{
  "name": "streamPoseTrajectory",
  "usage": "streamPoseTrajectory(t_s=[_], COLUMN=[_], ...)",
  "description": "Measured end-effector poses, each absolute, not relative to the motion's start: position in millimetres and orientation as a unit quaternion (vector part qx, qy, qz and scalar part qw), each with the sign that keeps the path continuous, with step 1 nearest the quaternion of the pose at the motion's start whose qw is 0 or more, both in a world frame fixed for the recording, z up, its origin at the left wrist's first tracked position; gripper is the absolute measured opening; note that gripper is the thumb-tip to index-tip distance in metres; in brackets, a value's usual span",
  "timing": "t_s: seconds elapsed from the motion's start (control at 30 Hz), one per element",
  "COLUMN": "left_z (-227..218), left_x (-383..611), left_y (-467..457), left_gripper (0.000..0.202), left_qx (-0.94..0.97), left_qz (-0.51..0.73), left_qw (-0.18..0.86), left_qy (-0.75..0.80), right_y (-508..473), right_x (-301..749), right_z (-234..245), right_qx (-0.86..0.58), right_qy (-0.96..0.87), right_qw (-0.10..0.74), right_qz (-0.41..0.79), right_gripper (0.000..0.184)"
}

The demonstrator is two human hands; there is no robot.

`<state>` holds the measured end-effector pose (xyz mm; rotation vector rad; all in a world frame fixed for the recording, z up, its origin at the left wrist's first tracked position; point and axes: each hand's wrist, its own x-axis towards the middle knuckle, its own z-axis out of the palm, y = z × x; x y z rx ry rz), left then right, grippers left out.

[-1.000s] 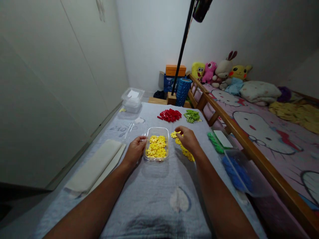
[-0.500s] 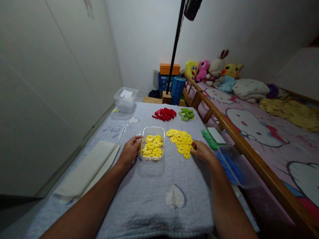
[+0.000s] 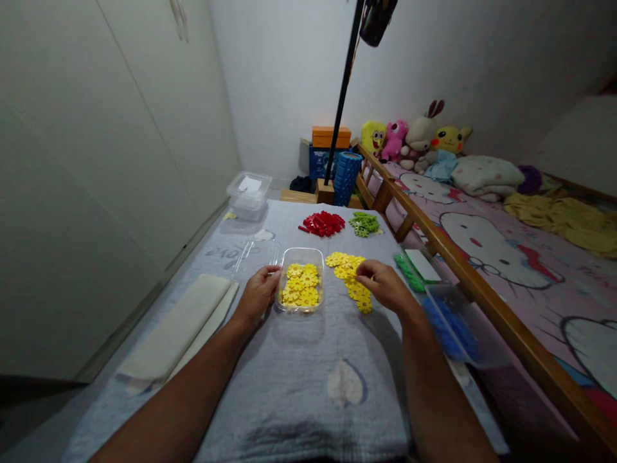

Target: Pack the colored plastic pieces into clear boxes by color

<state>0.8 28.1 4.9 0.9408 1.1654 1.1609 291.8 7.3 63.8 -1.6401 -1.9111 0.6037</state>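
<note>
A clear plastic box (image 3: 302, 252) holding several yellow flower-shaped discs stands in the middle of the cloth-covered table. My left hand (image 3: 259, 296) grips its left wall with curled fingers. To the box's right lies a loose pile of yellow discs (image 3: 343, 265). My right hand (image 3: 385, 285) rests on the right part of that pile, fingers bent down onto the discs; whether any disc is pinched between them is hidden.
Red pieces (image 3: 322, 223) and light green pieces (image 3: 364, 224) lie in heaps farther back. A clear lid (image 3: 255, 254) sits left of the box, empty stacked boxes (image 3: 249, 191) at back left. Boxes of green pieces (image 3: 411, 272) and blue pieces (image 3: 450, 325) stand at right beside a wooden bed rail (image 3: 463, 273).
My right hand went from the far end of the yellow pile to its near right edge, then slid back onto the pile. My left hand stayed on the box.
</note>
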Motion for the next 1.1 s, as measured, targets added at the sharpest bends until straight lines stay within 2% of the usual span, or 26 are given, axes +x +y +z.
streamPoseTrajectory(t_s=[0.33, 0.5, 0.63, 0.7, 0.83, 0.9, 1.0, 1.1], left_z=[0, -1, -2, -2, -2, -1, 0, 4], left_x=[0, -1, -1, -1, 0, 0, 0, 1], left_y=[30, 29, 30, 30, 30, 31, 30, 29], left_gripper=[0.046, 0.044, 0.045, 0.045, 0.045, 0.045, 0.045, 0.045], left_qx=[0.397, 0.402, 0.405, 0.407, 0.410, 0.412, 0.411, 0.405], left_qz=[0.503, 0.495, 0.493, 0.495, 0.496, 0.493, 0.492, 0.495], left_qw=[0.597, 0.597, 0.591, 0.589, 0.583, 0.580, 0.580, 0.584], left_qy=[0.484, 0.487, 0.493, 0.492, 0.495, 0.501, 0.503, 0.501], right_y=[34, 35, 30, 26, 15, 9, 0, -5], right_x=[189, 206, 249, 274, 313, 322, 325, 321], right_z=[63, 59, 54, 49, 37, 31, 23, 17], right_qx=[-0.556, -0.570, -0.604, -0.636, -0.679, -0.692, -0.698, -0.693], right_qy=[-0.757, -0.733, -0.707, -0.692, -0.690, -0.684, -0.671, -0.663], right_qw=[0.278, 0.319, 0.317, 0.296, 0.177, 0.135, 0.117, 0.120], right_qz=[0.201, 0.188, 0.186, 0.173, 0.178, 0.187, 0.220, 0.257], right_gripper=[0.015, 0.018, 0.015, 0.013, 0.007, 0.011, 0.023, 0.027])
